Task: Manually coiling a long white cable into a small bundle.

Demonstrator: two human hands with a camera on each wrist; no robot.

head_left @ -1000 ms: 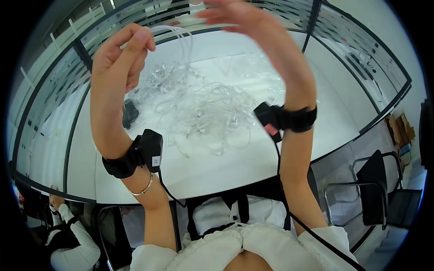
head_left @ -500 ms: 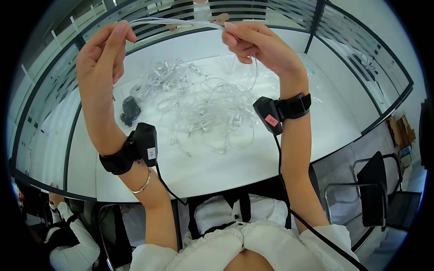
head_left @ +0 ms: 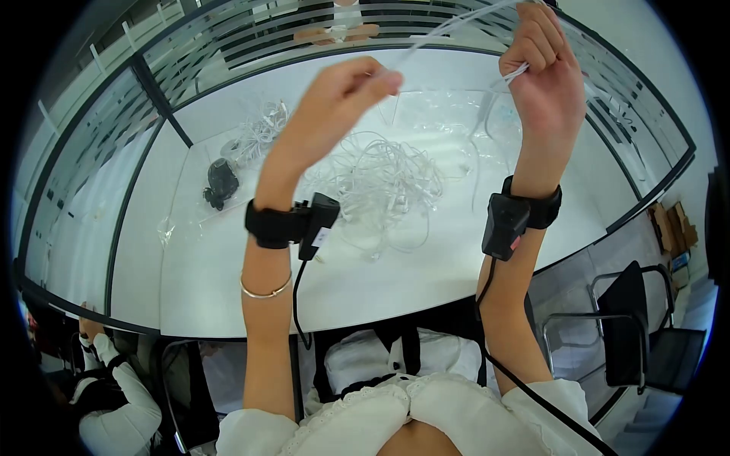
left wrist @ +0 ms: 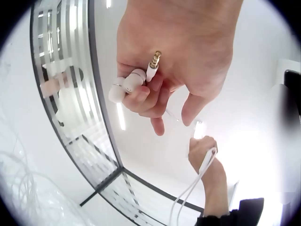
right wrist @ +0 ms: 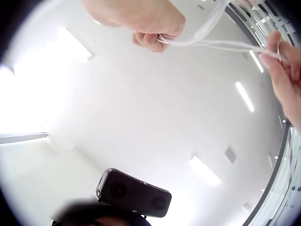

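Note:
White wired earphones are stretched in the air above the far part of the table. My left hand [head_left: 334,106] holds one end; its curled fingers grip the white earbuds [left wrist: 134,81], and a gold-tipped plug [left wrist: 154,65] sticks out against the palm. Higher and to the right, my right hand [head_left: 549,80] grips the doubled white cord [head_left: 464,19] in a fist. Short cord ends [head_left: 517,74] poke out of that fist, and a loop of cord dangles below it. Below the hands lies a tangled pile of white earphone cords [head_left: 380,182].
A second white cord heap [head_left: 262,133] lies at the back left, near a dark lumpy object [head_left: 220,182]. Clear plastic [head_left: 449,114] covers part of the back. A glass-striped partition [head_left: 266,57] borders the table [head_left: 380,292]; people sit beyond it and at lower left. A chair [head_left: 627,327] stands right.
The right hand first swept across at the top, then took the cord. Both hands have since moved right, the right one into a fist with the cord looped at it.

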